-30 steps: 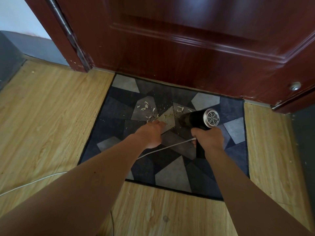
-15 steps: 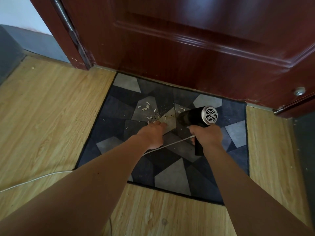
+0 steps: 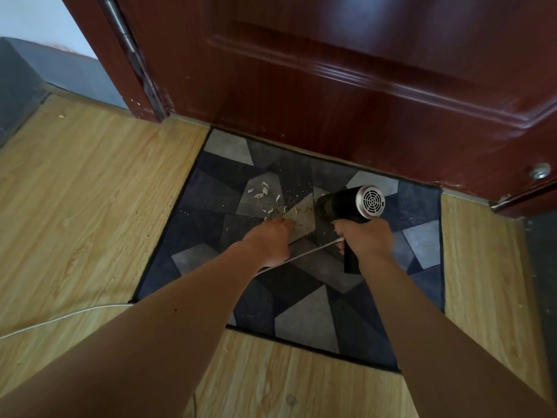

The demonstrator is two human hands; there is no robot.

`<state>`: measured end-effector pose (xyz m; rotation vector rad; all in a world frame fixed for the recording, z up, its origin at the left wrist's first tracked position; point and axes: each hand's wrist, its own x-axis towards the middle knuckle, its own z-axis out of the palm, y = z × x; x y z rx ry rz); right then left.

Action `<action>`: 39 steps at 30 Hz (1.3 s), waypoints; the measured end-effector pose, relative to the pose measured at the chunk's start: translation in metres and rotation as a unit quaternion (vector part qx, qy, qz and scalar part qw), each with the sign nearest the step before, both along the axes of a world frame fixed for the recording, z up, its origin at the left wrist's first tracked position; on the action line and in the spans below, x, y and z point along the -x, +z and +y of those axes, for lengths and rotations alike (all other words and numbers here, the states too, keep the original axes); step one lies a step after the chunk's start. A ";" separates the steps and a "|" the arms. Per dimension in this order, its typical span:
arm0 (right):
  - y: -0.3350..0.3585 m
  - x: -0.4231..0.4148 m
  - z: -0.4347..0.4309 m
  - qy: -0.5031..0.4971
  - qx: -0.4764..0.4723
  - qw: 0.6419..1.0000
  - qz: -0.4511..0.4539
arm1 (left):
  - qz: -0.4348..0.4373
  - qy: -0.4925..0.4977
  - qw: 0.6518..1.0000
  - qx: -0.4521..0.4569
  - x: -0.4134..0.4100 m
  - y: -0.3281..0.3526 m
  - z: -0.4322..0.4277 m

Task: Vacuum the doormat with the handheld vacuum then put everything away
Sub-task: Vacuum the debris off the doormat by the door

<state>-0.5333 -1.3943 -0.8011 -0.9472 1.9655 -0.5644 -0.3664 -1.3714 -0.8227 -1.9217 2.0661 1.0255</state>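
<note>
A grey and dark blue geometric doormat (image 3: pixel 307 312) lies on the wood floor before a dark red door. Pale scraps and crumbs (image 3: pixel 265 196) are scattered on its upper middle. My right hand (image 3: pixel 366 239) grips the handle of a black handheld vacuum (image 3: pixel 346 203), whose silver rear grille faces me and whose nozzle points left and down at the mat. My left hand (image 3: pixel 269 239) rests knuckles-up on the mat just left of the nozzle, with its fingers hidden. A white cord (image 3: pixel 313 250) runs from the vacuum under my left hand.
The closed door (image 3: pixel 331 86) stands right behind the mat, with a round metal door stop (image 3: pixel 541 171) at the lower right. The white cord (image 3: pixel 60 319) trails left across the wood floor (image 3: pixel 90 206). A dark grey baseboard (image 3: pixel 18 86) lines the left wall.
The vacuum and my right hand have shifted slightly up and forward on the mat. My left hand stays beside the nozzle.
</note>
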 end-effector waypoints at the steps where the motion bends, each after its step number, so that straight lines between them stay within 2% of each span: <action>1: 0.000 0.000 -0.001 0.002 -0.001 1.000 -0.002 | 0.001 0.002 1.000 0.000 0.000 0.000 0.000; 32: 0.006 -0.036 -0.048 0.019 0.001 1.000 0.020 | 0.039 0.058 0.996 0.051 -0.015 -0.016 -0.011; 39: 0.006 -0.033 -0.036 0.013 0.003 1.000 0.025 | 0.036 0.055 0.996 0.056 -0.017 -0.015 -0.009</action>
